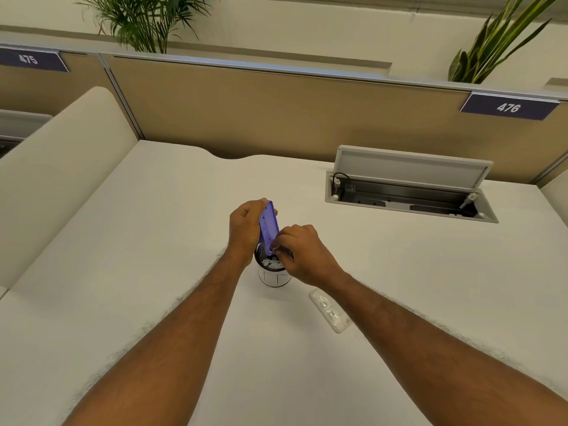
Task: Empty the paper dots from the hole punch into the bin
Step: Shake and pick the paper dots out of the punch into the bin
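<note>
A purple hole punch [268, 224] stands on end, tilted over a small white bin [274, 277] in the middle of the desk. My left hand [246, 227] grips the punch from its left side. My right hand [302, 255] has its fingertips pinched at the punch's lower end, right above the bin's mouth. White paper dots [272, 263] lie piled inside the bin. The bin's right rim is hidden behind my right hand.
A clear plastic cover [331, 313] lies flat on the desk to the right of the bin. An open cable hatch [410, 187] with its lid up sits at the back right. A tan partition [276, 109] runs along the desk's far edge.
</note>
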A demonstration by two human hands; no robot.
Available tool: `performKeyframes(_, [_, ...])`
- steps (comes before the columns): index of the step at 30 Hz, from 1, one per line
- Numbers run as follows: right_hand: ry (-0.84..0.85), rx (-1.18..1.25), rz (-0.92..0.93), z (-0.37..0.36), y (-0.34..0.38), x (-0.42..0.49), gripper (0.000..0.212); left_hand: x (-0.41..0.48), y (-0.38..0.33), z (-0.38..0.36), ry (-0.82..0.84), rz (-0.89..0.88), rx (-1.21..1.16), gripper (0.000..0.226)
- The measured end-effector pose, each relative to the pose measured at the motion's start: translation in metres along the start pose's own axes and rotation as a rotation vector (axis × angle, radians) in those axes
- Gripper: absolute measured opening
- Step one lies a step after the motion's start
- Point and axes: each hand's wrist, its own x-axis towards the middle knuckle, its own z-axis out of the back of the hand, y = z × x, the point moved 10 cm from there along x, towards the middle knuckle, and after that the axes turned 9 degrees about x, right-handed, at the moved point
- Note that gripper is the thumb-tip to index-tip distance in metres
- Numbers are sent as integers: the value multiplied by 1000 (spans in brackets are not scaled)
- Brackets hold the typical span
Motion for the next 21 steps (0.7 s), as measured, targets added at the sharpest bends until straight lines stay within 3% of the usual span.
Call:
performKeyframes(10, [82,-136,114,-12,7,-6,20,0,-11,-8,19,-98,112,21])
performKeyframes(15, [5,-157,20,-5,-8,-5,21,-2,-12,-11,43,-114,142,38])
performKeyframes(19, [28,-135,16,-7,-6,-4,23,-3,-15,-12,47,-137,164,26])
performKeyframes(21, [48,-108,32,-10,-3,-4,24,-2,-15,-12,47,-153,190,32])
